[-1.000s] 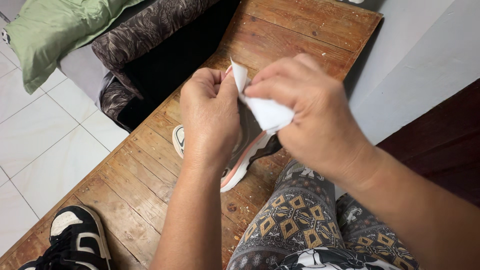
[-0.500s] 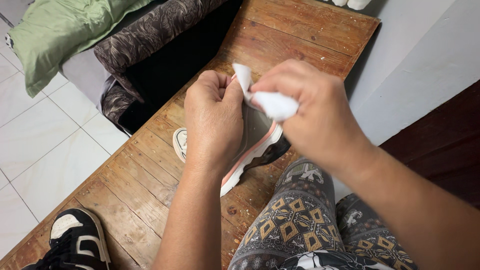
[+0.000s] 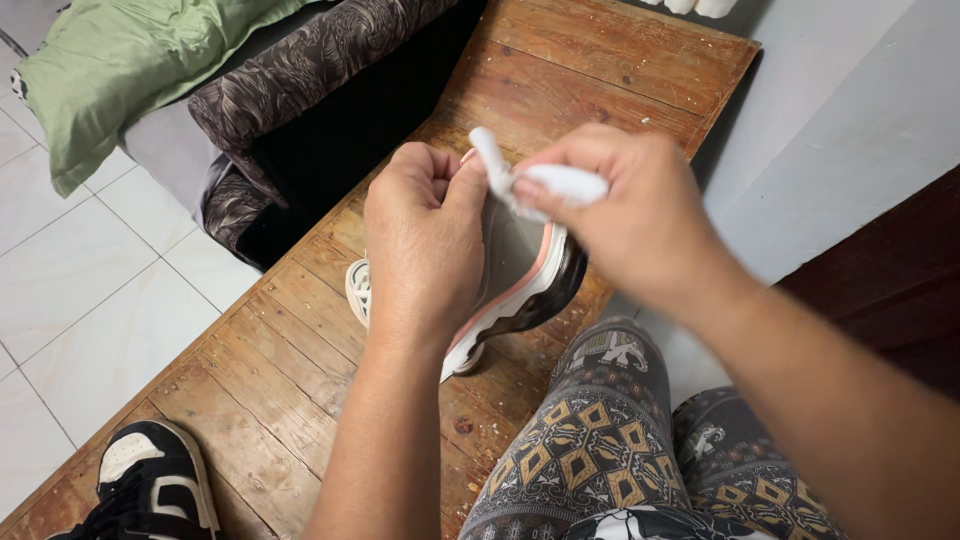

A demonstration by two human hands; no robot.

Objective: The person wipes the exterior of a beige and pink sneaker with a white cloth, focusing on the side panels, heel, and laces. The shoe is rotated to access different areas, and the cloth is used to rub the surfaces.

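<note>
Fingers of the right hand [image 3: 630,215] are pressed together around a small white wad of soft cloth or tissue [image 3: 555,185], one twisted end of which pokes up toward the left hand [image 3: 425,235]. That left hand is curled shut, thumb tip against the twisted end, and it appears to steady the white sports shoe with a pink stripe and dark sole [image 3: 520,290] that lies beneath both hands on the worn brown plank surface [image 3: 270,370]; most of the shoe is hidden by the hands, and whether the left palm actually grips it cannot be told.

To handle this well, I judge that the wad should stay bunched tight so a firm edge meets the shoe, the left hand should keep the shoe from rocking on the planks, and strokes should run along the sole's stripe rather than across it, turning the wad to a fresh face as it soils.

Beyond the hands, the person's knees in grey patterned trousers [image 3: 590,440] sit just beside the surface. At its near left corner rests a black and white sneaker [image 3: 150,490], well apart from the first. Past the far edge lie a dark floral cushion [image 3: 300,70] and a green pillow [image 3: 130,60], above a white tiled floor [image 3: 80,280].

Count: two hands, one wad, two shoes clearly seen, one cushion, one pillow. Something pale at the far top edge is too cropped to name.
</note>
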